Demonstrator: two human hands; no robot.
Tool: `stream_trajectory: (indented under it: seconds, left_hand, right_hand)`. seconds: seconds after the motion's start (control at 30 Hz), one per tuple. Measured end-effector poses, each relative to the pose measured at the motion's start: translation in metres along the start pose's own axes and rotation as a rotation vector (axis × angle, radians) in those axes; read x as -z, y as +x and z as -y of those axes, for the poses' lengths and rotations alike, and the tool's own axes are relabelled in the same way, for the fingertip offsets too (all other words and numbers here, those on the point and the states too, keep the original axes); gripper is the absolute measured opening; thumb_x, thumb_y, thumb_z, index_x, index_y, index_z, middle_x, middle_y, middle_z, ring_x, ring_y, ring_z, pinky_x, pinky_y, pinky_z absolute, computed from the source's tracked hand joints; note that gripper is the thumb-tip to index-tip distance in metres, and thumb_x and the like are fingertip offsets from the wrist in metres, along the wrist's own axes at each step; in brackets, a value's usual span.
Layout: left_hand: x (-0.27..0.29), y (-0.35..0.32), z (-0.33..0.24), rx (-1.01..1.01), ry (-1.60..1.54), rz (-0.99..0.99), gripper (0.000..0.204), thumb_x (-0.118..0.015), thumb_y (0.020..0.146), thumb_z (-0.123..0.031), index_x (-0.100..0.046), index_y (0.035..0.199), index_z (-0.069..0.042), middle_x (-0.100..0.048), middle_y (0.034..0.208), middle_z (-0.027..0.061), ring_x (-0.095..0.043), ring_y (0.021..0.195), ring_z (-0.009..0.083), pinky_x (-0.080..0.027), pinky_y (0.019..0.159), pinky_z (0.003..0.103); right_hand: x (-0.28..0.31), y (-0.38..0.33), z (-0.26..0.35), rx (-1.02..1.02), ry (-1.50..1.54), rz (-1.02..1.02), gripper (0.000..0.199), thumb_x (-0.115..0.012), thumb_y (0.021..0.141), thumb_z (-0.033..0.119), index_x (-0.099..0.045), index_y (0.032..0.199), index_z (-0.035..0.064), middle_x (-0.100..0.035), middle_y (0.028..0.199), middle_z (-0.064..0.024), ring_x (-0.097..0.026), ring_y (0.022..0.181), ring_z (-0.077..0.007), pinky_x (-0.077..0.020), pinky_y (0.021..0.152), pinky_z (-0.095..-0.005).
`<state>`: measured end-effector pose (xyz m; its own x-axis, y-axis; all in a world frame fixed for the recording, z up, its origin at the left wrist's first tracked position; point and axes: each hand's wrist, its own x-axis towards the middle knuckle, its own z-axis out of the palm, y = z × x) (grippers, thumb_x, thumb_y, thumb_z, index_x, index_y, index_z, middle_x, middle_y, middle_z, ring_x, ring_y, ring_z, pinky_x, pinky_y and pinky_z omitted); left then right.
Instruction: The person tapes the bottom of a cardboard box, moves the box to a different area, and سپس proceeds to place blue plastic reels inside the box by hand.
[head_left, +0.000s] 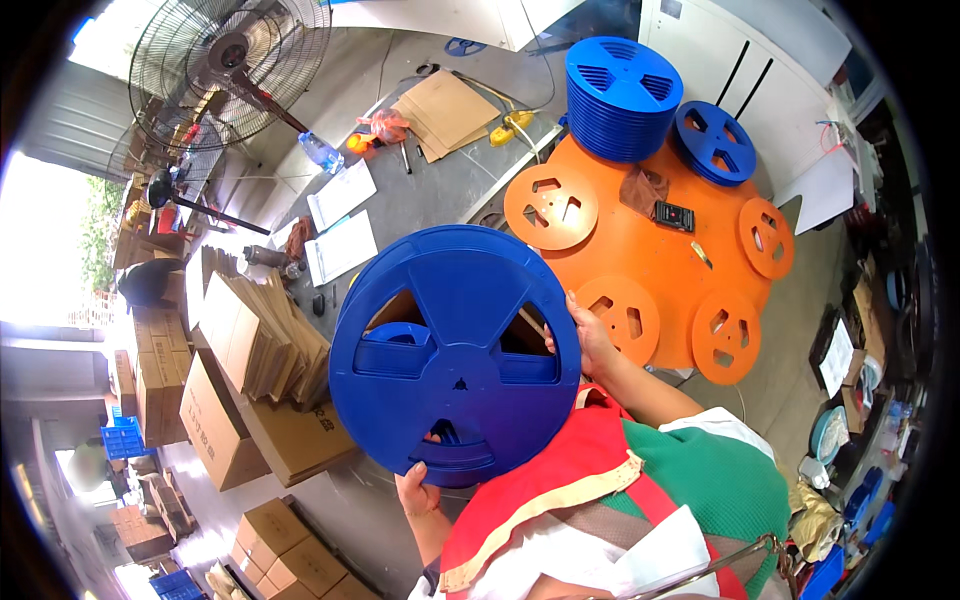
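Head view, glossy round blue reels [455,350] stacked face-up, broad cut-out windows, small central hole, held beside the orange table [665,265], left hand [418,492] pinching the lower rim, right hand [592,338] gripping the right rim, its forearm slanting down rightward.

Head-worn fisheye; looks down from above; wide, near.
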<state>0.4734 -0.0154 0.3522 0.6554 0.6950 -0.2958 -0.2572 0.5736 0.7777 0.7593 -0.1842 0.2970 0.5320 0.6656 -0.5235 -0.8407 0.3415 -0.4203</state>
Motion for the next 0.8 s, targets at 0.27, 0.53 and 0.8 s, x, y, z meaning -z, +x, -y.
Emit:
stream_trajectory:
  seconds: [0.27, 0.53, 0.8]
  left_hand:
    - [-0.011, 0.008, 0.019, 0.007, -0.181, -0.07, 0.042, -0.052, 0.068, -0.012, -0.048, 0.107, 0.001, -0.056, 0.093, 0.0137, -0.056, 0.087, 0.0263, -0.045, 0.087, 0.042]
    - [-0.024, 0.035, 0.028, -0.034, -0.308, -0.212, 0.032, -0.053, 0.077, -0.021, -0.048, 0.1, 0.0, -0.054, 0.083, 0.0055, -0.053, 0.074, 0.0164, -0.047, 0.068, 0.029]
    - [-0.008, 0.022, 0.047, 0.167, 0.04, -0.623, 0.017, -0.055, 0.079, -0.026, -0.052, 0.086, -0.011, -0.054, 0.069, -0.0027, -0.054, 0.058, 0.0115, -0.046, 0.052, 0.028]
  right_hand:
    - [0.025, 0.032, -0.008, -0.084, -0.212, 0.034, 0.043, -0.037, 0.092, 0.042, -0.052, 0.102, 0.0024, -0.059, 0.084, -0.0101, -0.059, 0.071, -0.0175, -0.0482, 0.061, -0.0281]
    - [0.118, 0.156, 0.104, 0.451, -0.843, -0.276, 0.014, -0.047, 0.088, 0.013, -0.058, 0.088, 0.0034, -0.059, 0.077, -0.0028, -0.056, 0.072, -0.0114, -0.0441, 0.061, -0.0246]
    - [0.092, 0.288, 0.302, 1.059, -1.484, -0.646, 0.034, -0.062, 0.072, 0.016, -0.054, 0.101, -0.0003, -0.055, 0.103, -0.0173, -0.054, 0.097, -0.03, -0.0427, 0.085, -0.035]
